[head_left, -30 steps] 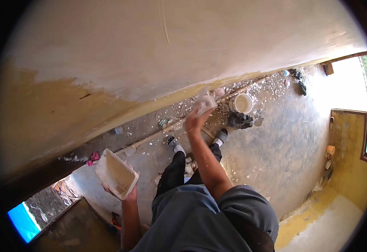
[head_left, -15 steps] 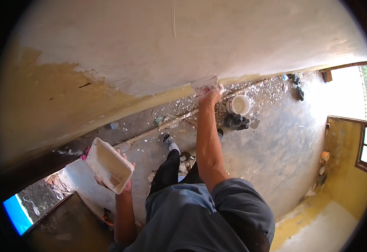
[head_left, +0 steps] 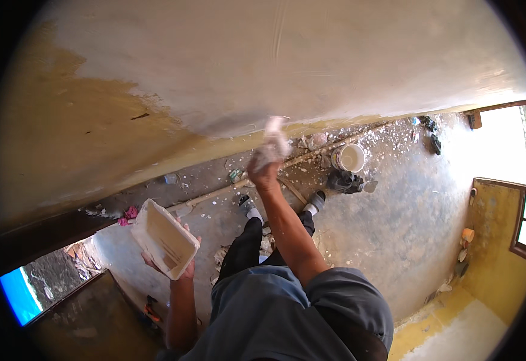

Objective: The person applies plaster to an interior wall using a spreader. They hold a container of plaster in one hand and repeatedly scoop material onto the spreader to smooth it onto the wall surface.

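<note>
Whitish skim coat (head_left: pixel 214 66) appears to cover most of the wall, leaving yellow paint (head_left: pixel 103 111) bare at left and along the foot, while the left hand (head_left: pixel 189 271) clamps a rectangular plastic tub (head_left: pixel 165 236) and the right hand (head_left: pixel 265 171) grips a blurred, whitish scraper (head_left: pixel 274 127) near the wall's base.

2 hands (head_left: pixel 265 171), 1 tub (head_left: pixel 165 225), 1 blurred tool (head_left: pixel 274 127), 1 bucket (head_left: pixel 351 157), 2 sandals (head_left: pixel 318 198).
</note>
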A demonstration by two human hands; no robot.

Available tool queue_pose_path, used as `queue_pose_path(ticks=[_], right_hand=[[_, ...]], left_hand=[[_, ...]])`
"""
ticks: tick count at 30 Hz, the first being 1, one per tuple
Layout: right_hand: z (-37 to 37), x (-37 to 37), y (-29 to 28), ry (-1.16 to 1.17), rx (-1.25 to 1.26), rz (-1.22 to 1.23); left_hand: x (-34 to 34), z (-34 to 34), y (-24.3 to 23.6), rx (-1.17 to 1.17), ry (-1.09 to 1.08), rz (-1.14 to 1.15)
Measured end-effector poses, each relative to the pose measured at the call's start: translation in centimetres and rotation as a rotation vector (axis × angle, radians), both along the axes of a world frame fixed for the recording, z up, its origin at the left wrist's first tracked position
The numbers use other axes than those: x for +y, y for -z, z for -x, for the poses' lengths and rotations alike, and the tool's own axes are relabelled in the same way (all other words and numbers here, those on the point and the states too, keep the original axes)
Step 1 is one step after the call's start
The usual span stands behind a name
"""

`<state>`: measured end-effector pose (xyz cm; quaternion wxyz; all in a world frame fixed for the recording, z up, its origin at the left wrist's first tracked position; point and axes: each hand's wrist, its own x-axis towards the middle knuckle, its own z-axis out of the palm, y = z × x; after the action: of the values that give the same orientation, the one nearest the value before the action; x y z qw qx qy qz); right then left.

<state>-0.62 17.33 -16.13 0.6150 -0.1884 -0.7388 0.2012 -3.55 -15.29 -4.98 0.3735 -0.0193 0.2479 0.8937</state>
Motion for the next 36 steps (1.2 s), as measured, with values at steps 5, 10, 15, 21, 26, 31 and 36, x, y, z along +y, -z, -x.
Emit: queue_pose_path(ticks=[5,10,15,21,26,31,36], right_hand=[[0.9,2.7,2.3,0.244,-0.144,0.323],[-5.1,0.9,-0.2,0.262,0.091,0.87],[-6.5,8.6,1.3,0.417,0.649,1.264],[-1.8,5.4,-5.8,0.255,0.317,1.177],[0.4,-0.5,-3.6,0.253,-0.008,0.438],[-4.0,0.2,-2.9,0.41,-0.061,0.51],[-2.0,5.8,-7.0,0.523,0.013,0.751]], left_hand=[[0.7,0.4,0.5,-0.019,0.006,0.064],[0.3,-0.3,0.0,-0.003,0.005,-0.026],[0.8,-0.5,-0.5,-0.042,0.013,-0.035],[0.0,-0.6,-0.3,-0.041,-0.003,0.025],[-0.3,-0.3,-0.2,-0.02,-0.007,0.037],[-0.9,-0.6,0.2,-0.018,-0.049,0.028],[-0.8,-0.7,0.1,-0.041,-0.055,0.038]])
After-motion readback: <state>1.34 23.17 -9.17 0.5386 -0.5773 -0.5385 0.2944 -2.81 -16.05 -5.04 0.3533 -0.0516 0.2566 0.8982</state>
